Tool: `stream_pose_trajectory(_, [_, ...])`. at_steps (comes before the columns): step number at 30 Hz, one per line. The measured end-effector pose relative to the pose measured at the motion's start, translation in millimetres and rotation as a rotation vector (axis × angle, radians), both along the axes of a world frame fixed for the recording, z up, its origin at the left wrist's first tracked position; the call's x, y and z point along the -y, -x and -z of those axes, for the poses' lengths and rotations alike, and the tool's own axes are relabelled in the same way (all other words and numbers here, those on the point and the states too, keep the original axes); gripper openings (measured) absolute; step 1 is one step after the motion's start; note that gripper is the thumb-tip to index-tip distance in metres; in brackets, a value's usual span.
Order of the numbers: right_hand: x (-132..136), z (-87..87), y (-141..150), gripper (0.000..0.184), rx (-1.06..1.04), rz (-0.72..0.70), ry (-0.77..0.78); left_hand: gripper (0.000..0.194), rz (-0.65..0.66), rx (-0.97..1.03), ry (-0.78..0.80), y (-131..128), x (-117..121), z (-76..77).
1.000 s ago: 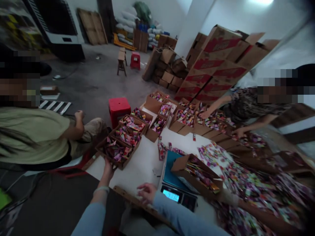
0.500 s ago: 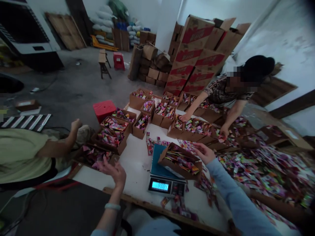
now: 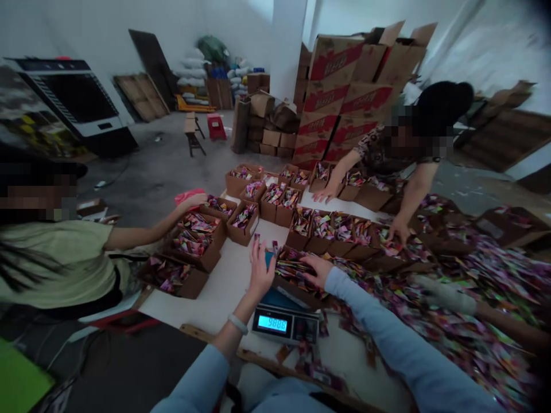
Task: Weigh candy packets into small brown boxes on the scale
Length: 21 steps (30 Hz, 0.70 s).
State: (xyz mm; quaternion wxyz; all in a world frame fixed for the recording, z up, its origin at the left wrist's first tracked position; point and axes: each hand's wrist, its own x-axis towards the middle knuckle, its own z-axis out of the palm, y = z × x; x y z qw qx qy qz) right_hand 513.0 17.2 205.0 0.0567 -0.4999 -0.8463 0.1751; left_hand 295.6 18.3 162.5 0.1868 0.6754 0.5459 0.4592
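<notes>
A digital scale (image 3: 284,325) with a lit display bears a small open carton (image 3: 297,292), packed with thin, colourful sachets (image 3: 293,268). At the carton's left end is my left hand (image 3: 261,269), fingers stretched upward and apart; whether it touches the cardboard I cannot tell. My right hand (image 3: 317,269) lies over the sachets at the other end, its fingers extended across their tops. Neither hand visibly grips anything. Some loose sachets (image 3: 307,358) lie by the scale's front edge.
Filled cartons (image 3: 243,222) stand in rows along the white table (image 3: 224,287). A large heap of sachets (image 3: 486,338) spreads at the right, with a gloved hand (image 3: 447,295) in it. One co-worker (image 3: 408,155) reaches across opposite; another (image 3: 64,264) sits at the left.
My left hand has come right, from the table's left side to the carton. My right hand has moved left onto the sachets. The left co-worker's arm now reaches to the cartons.
</notes>
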Motion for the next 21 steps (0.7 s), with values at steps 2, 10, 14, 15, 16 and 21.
stream_pose_trajectory(2, [0.4, -4.3, 3.2, 0.042, 0.059, -0.047, 0.002, 0.053, 0.027, -0.021, 0.009, -10.2, -2.1, 1.7])
stream_pose_trajectory(10, [3.9, -3.1, -22.6, 0.043, -0.141, 0.262, -0.355, 0.053, -0.034, 0.045, 0.086, -15.8, -3.6, 15.4])
stream_pose_trajectory(14, [10.6, 17.9, -56.7, 0.045, -0.334, 0.504, -0.491, 0.052, -0.101, 0.124, 0.147, -7.3, -10.2, 22.8])
stream_pose_trajectory(15, [14.1, 24.7, -65.2, 0.047, -0.388, 0.558, -0.492, 0.052, -0.108, 0.140, 0.160, -5.5, -12.1, 23.8])
stream_pose_trajectory(16, [19.1, 32.1, -73.2, 0.048, -0.450, 0.632, -0.481, 0.053, -0.110, 0.152, 0.172, -4.0, -14.0, 24.2])
stream_pose_trajectory(21, [72.4, 75.6, -81.4, 0.049, -0.605, 1.046, -0.248, 0.056, -0.087, 0.148, 0.163, -1.4, -18.1, 26.3])
